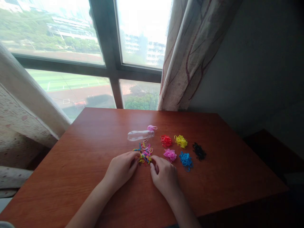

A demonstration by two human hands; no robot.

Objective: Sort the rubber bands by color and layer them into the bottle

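Observation:
A mixed pile of small coloured rubber bands lies on the table between my two hands. My left hand reaches in from the left, its thumb and fingers closed at the pile's near edge around some bands. Opposite it, my right hand has curled fingers, with thumb and fingertips pinched at the right side of the same pile. Exactly which bands each hand grips is partly hidden by the fingers. To the right are sorted heaps: red bands, yellow bands, pink bands, blue bands and black bands.
Behind the mixed pile a clear plastic bottle lies on its side, beside a pink looped item. The brown wooden table ends at a window. Curtains hang on both sides.

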